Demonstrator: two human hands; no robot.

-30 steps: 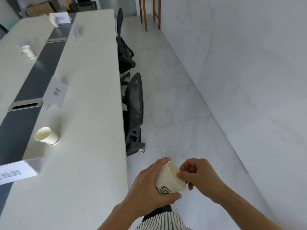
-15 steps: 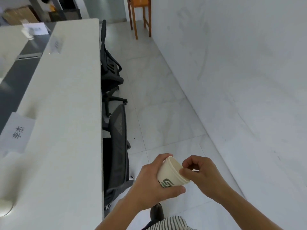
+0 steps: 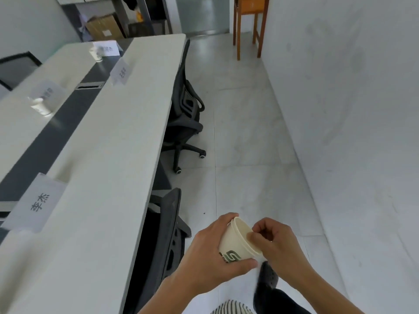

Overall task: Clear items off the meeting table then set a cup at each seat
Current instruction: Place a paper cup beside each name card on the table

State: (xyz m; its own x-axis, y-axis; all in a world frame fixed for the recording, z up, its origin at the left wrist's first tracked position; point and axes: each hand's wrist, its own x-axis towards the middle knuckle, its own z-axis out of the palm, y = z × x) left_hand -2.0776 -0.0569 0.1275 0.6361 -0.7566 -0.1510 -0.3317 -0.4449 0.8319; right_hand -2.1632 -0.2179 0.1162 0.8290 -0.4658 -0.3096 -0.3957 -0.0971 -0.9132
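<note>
I read the left hand point(image 3: 204, 254) wrapping the paper cup point(image 3: 235, 243) at six o'clock, right hand point(image 3: 278, 245) pinching its rim — probably freeing one for the name card point(image 3: 38, 202) at nine o'clock.

Single wide-angle view from the person's head, facing forward and steeply down the aisle between the long meeting table point(image 3: 108, 159) at left and the wall point(image 3: 353, 105) at right. The left hand point(image 3: 204, 261) and right hand point(image 3: 281, 245), both gripping the paper cup point(image 3: 235, 243), lie nearest the lens at bottom centre. The wooden chair point(image 3: 249, 17) marks the far end.
</note>
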